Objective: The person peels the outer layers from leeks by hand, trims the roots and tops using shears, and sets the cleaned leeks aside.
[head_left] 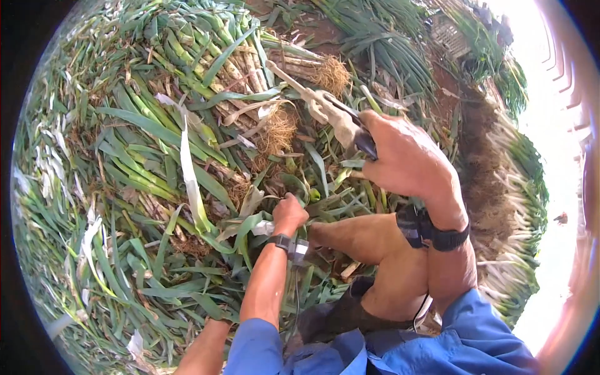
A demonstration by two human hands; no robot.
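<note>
Heap of cut leeks fills the left and centre of the frame, green leaves tangled, pale shanks and tufts of dry roots showing toward the upper middle. A second bank of trimmed white stalks runs down the right edge, beside bare brown soil. Person sits low, bare knee at centre, blue sleeves at the bottom edge. Right hand, right of centre, is clenched around a dark-handled knife, its blade lying against a single pale leek that points to the upper middle. Left hand, at centre just above the knee, is closed in a fist among the leaves; what it grips is hidden. Wrist straps on both arms. Risk as judged: the blade works close to the bare knee and the buried left hand, so a slip on slick leaf could cut skin; loose footing of leaves could shift the leek mid-cut.
</note>
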